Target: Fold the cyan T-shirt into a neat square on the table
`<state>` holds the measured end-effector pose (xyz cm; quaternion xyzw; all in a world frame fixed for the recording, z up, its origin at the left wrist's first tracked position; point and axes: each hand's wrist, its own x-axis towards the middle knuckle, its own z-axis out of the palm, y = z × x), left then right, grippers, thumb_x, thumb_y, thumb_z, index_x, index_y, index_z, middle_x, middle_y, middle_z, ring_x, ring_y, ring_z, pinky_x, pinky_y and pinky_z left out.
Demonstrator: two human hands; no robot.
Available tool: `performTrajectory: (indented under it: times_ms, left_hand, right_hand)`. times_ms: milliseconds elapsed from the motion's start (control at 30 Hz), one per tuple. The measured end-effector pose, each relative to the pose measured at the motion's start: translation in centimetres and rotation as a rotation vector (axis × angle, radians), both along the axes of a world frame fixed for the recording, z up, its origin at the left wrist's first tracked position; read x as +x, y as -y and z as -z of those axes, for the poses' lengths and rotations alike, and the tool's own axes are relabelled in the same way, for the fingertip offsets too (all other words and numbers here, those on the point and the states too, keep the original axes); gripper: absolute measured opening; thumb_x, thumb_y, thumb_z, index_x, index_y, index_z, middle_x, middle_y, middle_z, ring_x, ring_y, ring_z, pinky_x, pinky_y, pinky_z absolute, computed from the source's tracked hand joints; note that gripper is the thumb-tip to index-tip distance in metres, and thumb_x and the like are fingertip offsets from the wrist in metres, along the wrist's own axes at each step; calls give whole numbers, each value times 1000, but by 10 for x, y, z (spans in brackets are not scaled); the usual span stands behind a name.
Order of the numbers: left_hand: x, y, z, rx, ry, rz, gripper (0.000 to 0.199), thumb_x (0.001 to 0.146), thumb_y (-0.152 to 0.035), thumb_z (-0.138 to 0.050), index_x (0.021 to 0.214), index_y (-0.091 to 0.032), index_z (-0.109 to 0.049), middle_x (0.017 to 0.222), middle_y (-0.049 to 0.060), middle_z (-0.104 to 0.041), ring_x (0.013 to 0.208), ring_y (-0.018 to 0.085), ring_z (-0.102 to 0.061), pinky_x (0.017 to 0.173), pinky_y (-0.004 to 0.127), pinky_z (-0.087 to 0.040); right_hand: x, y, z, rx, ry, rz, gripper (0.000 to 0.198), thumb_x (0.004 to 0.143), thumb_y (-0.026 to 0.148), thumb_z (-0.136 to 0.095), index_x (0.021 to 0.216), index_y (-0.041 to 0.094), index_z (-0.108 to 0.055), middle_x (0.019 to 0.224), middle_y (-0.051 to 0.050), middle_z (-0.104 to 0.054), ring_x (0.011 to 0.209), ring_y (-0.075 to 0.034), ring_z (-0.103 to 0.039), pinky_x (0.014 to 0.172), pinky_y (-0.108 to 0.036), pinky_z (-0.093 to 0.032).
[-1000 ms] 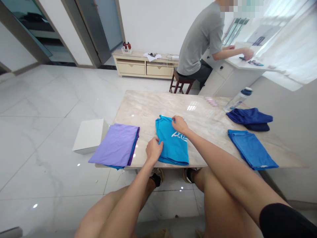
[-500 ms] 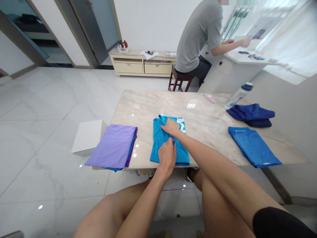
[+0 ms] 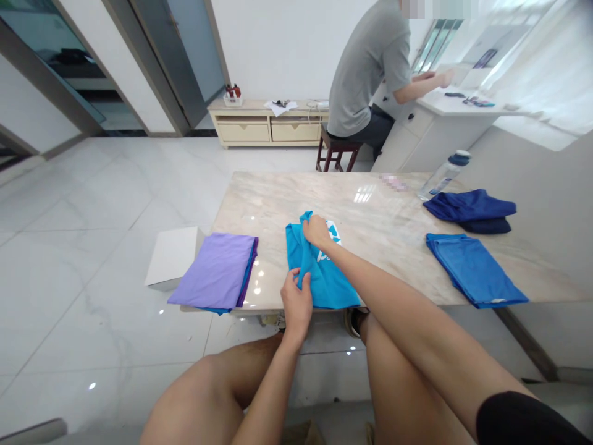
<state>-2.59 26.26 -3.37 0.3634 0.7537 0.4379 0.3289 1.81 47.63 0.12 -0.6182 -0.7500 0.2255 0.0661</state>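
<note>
At the near edge of the desk (image 3: 269,198), in the head view, the turquoise cloth (image 3: 331,287) lies between and beneath the two hands, partly folded, its white print showing just to the right of the right hand (image 3: 317,232). A raised ridge of the fabric runs from one hand to the other along the cloth's left part. At the far end, the right hand is bent nearly closed, grasping a bunched bit of that ridge; a small tuft sticks up beyond the fingers. Nearer the body, the left hand (image 3: 297,306) pinches the lower part of the ridge between thumb and fingers, the palm otherwise loosely curled. To the left of these lies the purple cloth (image 3: 215,269), flat and folded, with blue and darker purple layers showing under its right side; it is apart from both hands. A white box (image 3: 172,252) stands beside the desk's left edge. Over on the right lie the blue cloth (image 3: 477,269), folded flat, and, just beyond it, the rumpled navy cloth (image 3: 467,207), with an upright bottle (image 3: 445,176) near it. Farther back, a person (image 3: 370,74) in grey sits on a stool (image 3: 340,145), facing a white cabinet (image 3: 426,130).
</note>
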Motion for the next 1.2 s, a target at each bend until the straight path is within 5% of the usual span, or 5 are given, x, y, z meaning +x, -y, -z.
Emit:
performTrajectory:
  times_ms: [267,500,767,1000,1200]
  left_hand:
    - [-45,-3,31,-136,-25,-6,29,106,-38,-58,99,-17,-77,100,11,-84,96,27,-79,83,31,-59]
    - [-37,2,13,-120,-156,71,28,105,-32,-62,125,-18,-75,125,15,-83,117,31,-78,99,36,-58]
    - [-7,-2,-6,-44,-206,151,38,109,-39,-58,141,-23,-71,128,13,-82,116,32,-77,100,38,-57]
    - [4,-7,-5,-33,-66,114,39,107,-40,-62,139,-21,-72,134,14,-80,122,31,-75,107,38,-57]
    - [-6,0,29,20,42,-69,37,99,-47,-66,118,-17,-78,111,16,-82,109,34,-77,103,44,-58]
  right_hand:
    - [-13,12,5,-9,-16,-166,43,118,32,-46,131,8,-78,131,-22,-81,126,-29,-77,104,-28,-56]
    - [17,-10,6,79,-3,-316,48,109,13,-52,153,11,-69,158,-19,-68,149,-30,-59,128,-37,-40]
    - [15,-43,38,49,44,-440,45,105,34,-74,149,26,-73,142,-13,-76,143,-37,-53,126,-53,-37]
    - [25,-51,47,41,22,-366,31,109,36,-66,133,21,-78,142,-14,-75,144,-36,-57,123,-52,-39]
    - [43,-52,42,1,17,-300,35,112,41,-60,136,21,-75,143,-13,-77,136,-33,-67,119,-48,-42]
